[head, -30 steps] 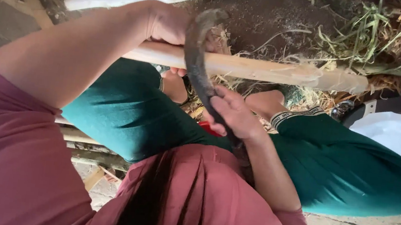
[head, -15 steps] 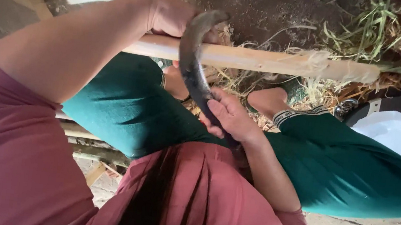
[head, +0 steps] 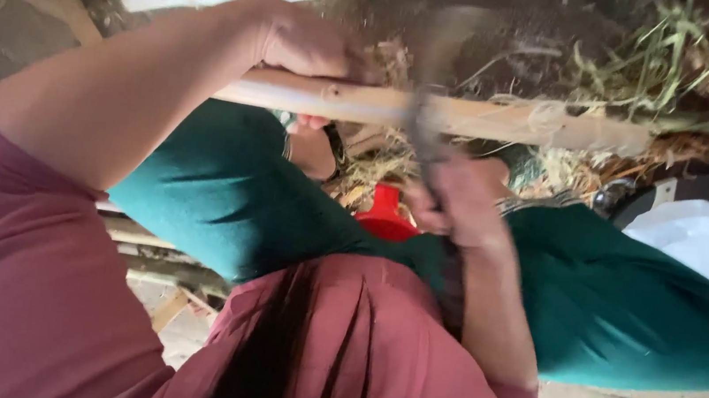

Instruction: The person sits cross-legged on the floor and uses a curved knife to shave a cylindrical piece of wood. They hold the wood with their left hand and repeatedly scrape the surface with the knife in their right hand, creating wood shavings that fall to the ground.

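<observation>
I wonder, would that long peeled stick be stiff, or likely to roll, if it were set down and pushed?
The peeled stick probably stays stiff: it runs straight past the left hand without sagging. Being round and smooth, it may roll when pushed. The curled shavings on it look loose and would likely fall off.

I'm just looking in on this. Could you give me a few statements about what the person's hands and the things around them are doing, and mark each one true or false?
1. The left hand grips a long, pale, peeled wooden stick. True.
2. The right hand holds a dark curved metal blade that crosses the stick. True, though the blade is blurred.
3. The person wears bright yellow trousers. False: the trousers are dark green.
4. The stick stands upright. False: it lies roughly level across the view.
5. A white sheet lies on the ground at the right. True.
6. A blue thing shows between the knees. False: a red plastic thing shows there.
</observation>
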